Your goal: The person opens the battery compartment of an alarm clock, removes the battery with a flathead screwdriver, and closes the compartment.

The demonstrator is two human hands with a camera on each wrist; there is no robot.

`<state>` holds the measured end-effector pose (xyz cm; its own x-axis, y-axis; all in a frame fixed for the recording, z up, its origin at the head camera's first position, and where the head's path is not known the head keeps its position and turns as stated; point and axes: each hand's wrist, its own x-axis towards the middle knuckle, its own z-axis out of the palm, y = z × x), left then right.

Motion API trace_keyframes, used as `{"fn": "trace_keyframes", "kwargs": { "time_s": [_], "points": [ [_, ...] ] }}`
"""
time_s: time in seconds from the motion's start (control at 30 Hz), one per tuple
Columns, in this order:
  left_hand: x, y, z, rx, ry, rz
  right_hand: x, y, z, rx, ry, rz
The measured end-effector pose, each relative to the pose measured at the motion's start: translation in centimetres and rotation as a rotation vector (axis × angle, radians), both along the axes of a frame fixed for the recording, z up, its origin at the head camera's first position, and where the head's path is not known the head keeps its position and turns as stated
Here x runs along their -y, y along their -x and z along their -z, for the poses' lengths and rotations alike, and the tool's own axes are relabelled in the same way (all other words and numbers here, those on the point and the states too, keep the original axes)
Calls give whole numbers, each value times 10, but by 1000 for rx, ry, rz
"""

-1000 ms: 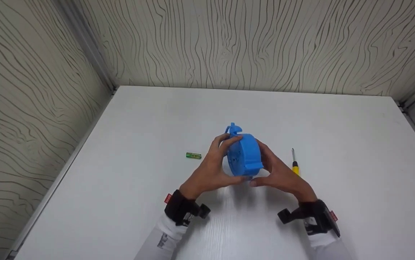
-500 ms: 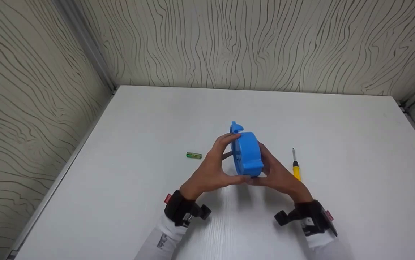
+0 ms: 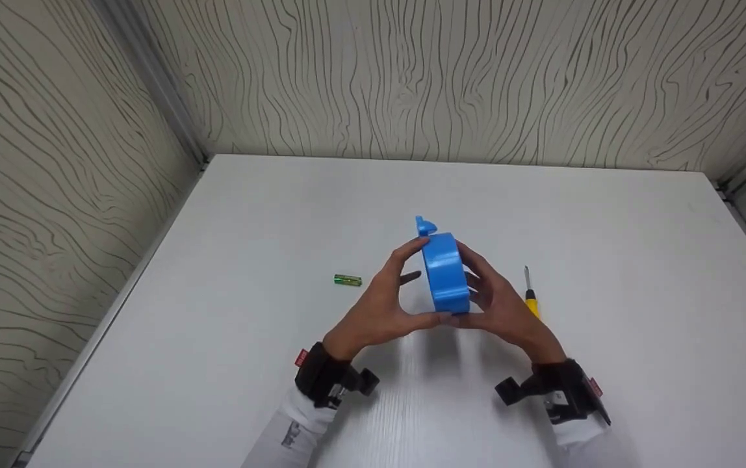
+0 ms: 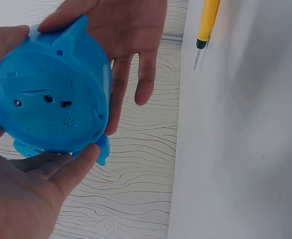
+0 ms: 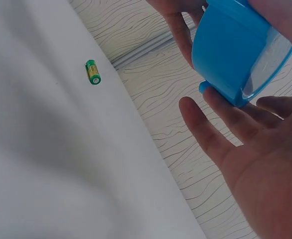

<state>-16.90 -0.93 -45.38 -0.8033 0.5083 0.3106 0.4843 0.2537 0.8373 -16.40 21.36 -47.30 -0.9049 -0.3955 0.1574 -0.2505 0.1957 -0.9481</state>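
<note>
Both hands hold a round blue plastic alarm clock above the table in the head view, its rim towards the camera. My left hand grips it from the left, fingertips at the top and thumb at the bottom. From the other side my right hand holds it, the two thumbs meeting underneath. In the left wrist view the clock's back shows small holes, a speaker grille and a rectangular panel outline. A clear front cover appears in the right wrist view.
A green battery lies on the white table left of the hands. Beside the right forearm lies a screwdriver with a yellow handle, partly hidden by the hand. Patterned wall panels stand behind and at the sides.
The clock has turned in the hands: its back, partly visible before in the head view, now faces away and the rim shows. It has risen slightly. Battery and screwdriver lie unmoved.
</note>
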Motion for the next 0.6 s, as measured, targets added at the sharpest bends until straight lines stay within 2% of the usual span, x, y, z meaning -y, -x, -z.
{"fn": "trace_keyframes", "kwargs": {
  "time_s": [0.23,0.4,0.6],
  "points": [
    [1,-1,-2,-7,44,-36,-3,0,-2,-42,23,58],
    [4,3,-2,-68,33,-45,-11,2,-7,-57,7,79],
    [7,6,-2,-139,3,-100,-18,4,-10,-56,-66,132]
  ]
}}
